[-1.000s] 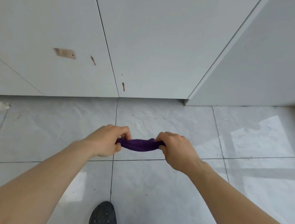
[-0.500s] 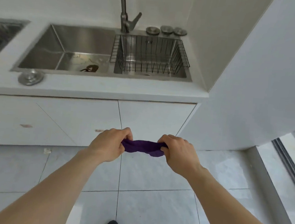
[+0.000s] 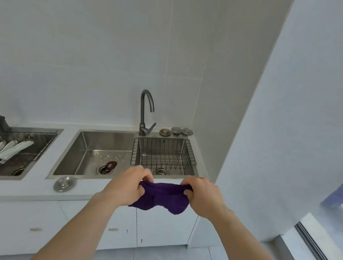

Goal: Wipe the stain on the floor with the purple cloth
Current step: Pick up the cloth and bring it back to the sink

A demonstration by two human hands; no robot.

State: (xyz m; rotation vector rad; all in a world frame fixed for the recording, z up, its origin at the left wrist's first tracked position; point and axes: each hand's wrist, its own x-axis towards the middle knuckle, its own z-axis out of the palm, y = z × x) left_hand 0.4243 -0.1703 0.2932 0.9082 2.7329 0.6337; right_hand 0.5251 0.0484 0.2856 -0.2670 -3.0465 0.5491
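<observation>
Purple cloth [image 3: 161, 197] now looser, sagging.

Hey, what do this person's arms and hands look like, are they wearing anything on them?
Both forearms are bare from the bottom edge of the frame to the wrist, with no sleeves in view. The left hand and right hand are ungloved, and no watch, ring or bracelet shows on either.
</observation>
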